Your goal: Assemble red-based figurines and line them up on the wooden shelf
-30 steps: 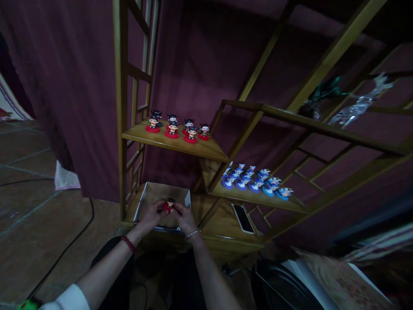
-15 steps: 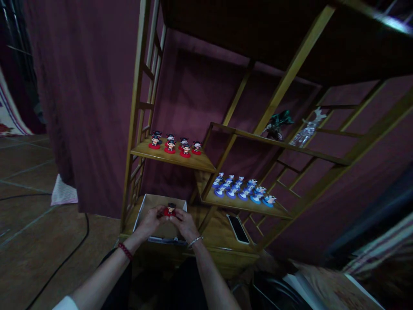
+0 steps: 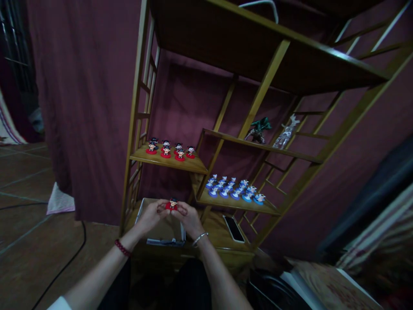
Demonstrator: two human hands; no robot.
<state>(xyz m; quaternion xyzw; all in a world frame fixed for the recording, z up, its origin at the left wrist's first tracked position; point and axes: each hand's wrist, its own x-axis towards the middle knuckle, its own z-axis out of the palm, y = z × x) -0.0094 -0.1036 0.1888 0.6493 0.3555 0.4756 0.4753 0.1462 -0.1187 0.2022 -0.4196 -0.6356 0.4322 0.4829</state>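
Between both hands is a small figurine with a black hat and a red round base, held upright above a cardboard box. My left hand grips the base from the left, and my right hand pinches it from the right. Similar red-based figurines stand in two rows on the upper left shelf, above and behind my hands. On the lower right shelf, several blue- and purple-based figurines stand in rows.
A phone lies on the bottom board right of the box. A dark green ornament and a clear glass deer-like ornament stand on a higher shelf. Wooden posts divide the shelves. A black cable runs over the floor at left.
Both hands have raised the figurine slightly out of the box, still gripping it from two sides. The head view has shifted, showing more of the upper shelving.
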